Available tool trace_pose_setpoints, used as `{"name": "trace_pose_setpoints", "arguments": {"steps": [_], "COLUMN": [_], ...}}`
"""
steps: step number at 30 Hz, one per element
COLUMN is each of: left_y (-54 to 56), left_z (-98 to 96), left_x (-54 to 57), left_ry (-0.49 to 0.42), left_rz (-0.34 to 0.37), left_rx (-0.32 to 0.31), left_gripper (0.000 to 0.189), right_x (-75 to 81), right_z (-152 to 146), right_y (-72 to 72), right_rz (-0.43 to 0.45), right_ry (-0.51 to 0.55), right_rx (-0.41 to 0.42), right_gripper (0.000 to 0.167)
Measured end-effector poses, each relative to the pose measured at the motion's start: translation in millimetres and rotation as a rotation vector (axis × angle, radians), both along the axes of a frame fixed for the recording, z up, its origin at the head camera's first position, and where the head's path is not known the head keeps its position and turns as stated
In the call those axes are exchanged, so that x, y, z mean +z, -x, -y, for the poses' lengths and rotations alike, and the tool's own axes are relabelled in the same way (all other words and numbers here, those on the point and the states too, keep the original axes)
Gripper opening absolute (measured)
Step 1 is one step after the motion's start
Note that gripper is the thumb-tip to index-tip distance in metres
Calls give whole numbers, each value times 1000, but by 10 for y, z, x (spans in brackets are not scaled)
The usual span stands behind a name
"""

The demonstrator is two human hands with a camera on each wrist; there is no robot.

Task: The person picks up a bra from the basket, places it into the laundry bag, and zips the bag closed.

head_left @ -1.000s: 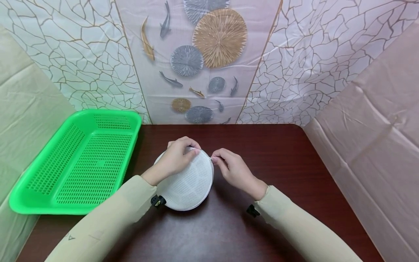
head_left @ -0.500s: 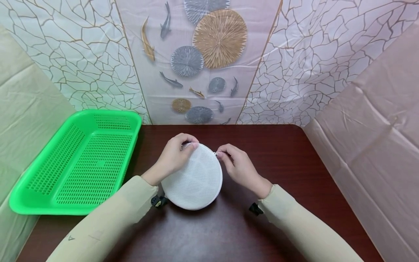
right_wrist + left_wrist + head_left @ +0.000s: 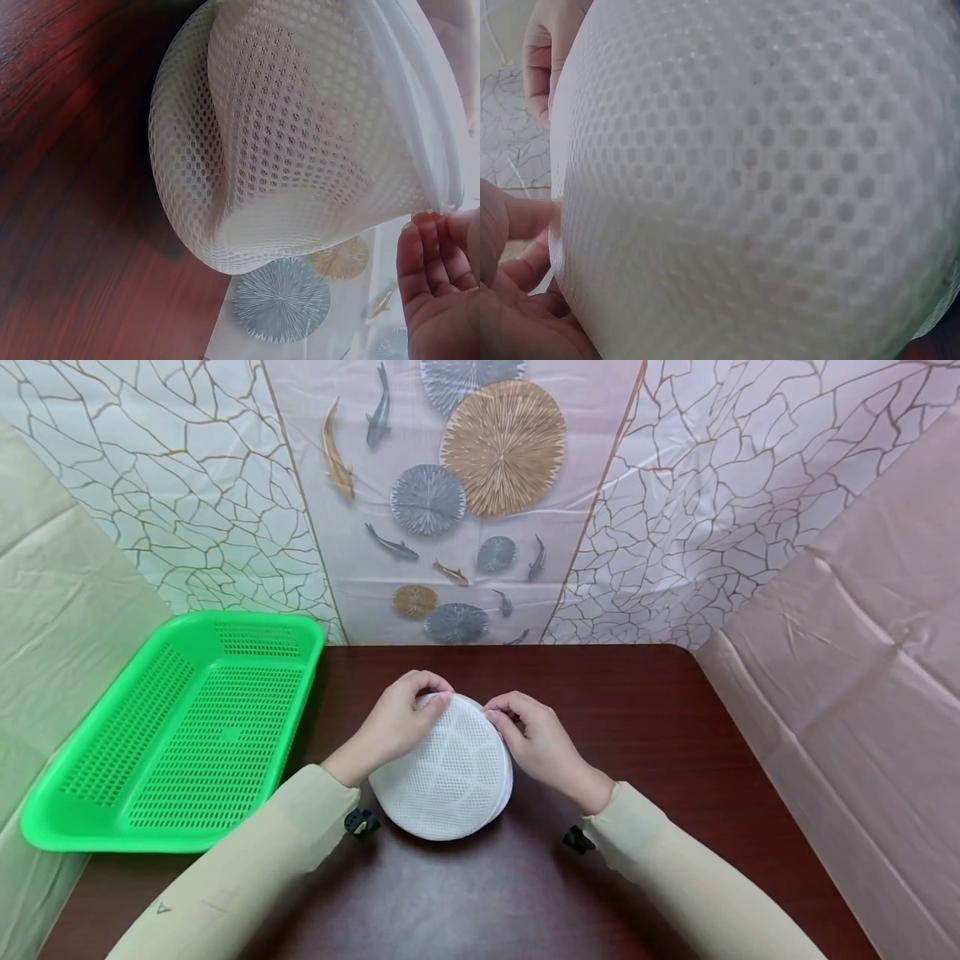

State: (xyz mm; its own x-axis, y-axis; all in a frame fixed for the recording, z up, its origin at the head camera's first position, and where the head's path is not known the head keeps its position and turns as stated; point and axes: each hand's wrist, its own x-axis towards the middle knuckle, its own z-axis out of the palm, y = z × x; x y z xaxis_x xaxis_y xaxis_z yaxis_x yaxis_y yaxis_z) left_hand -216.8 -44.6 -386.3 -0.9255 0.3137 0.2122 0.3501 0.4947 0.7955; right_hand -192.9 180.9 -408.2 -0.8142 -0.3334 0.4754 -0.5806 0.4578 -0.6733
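Note:
A round white mesh laundry bag (image 3: 442,777) is held up over the middle of the table in the head view. My left hand (image 3: 401,718) pinches its top rim between thumb and fingers. At the upper right of the rim, my right hand (image 3: 543,743) pinches the edge. The right wrist view shows the bag's puffed mesh side (image 3: 292,135) and a smooth white band (image 3: 420,97) along the rim, with the right fingertips at the band's end. Whether they grip a zipper pull there is hidden. In the left wrist view the mesh fills most of the picture.
A green plastic basket (image 3: 288,752) with slotted walls stands at the left of the dark red wooden table (image 3: 480,910). Patterned cloth (image 3: 480,585) hangs behind the table. Plain fabric panels (image 3: 847,693) border it on both sides.
The bag shifted right and turned, and a second layer now shows along its right edge. My right hand moved right with a small zipper pull visible at its fingertips, then came back left.

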Motion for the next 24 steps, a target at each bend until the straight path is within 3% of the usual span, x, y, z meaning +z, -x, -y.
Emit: {"name": "trace_pose_setpoints", "arguments": {"steps": [5,9,15,24], "left_y": [-41,-60,-39,-17], "left_z": [-59,-110,-135,-123], "left_x": [18,8,-42,-83], "left_ry": [74,149,193,161], "left_rz": [-64,-107,-95,-114], "left_rx": [-62,-95,-77,-43], "left_gripper": [22,20,16,14], "right_x": [-12,-26,-33,-51], "right_z": [42,58,65,42], "right_y": [15,14,0,5], "right_rz": [-22,-37,-33,-59], "right_ry": [14,25,0,-39], "right_rx": [-11,-16,-27,-30], "right_gripper": [7,6,5,5]}}
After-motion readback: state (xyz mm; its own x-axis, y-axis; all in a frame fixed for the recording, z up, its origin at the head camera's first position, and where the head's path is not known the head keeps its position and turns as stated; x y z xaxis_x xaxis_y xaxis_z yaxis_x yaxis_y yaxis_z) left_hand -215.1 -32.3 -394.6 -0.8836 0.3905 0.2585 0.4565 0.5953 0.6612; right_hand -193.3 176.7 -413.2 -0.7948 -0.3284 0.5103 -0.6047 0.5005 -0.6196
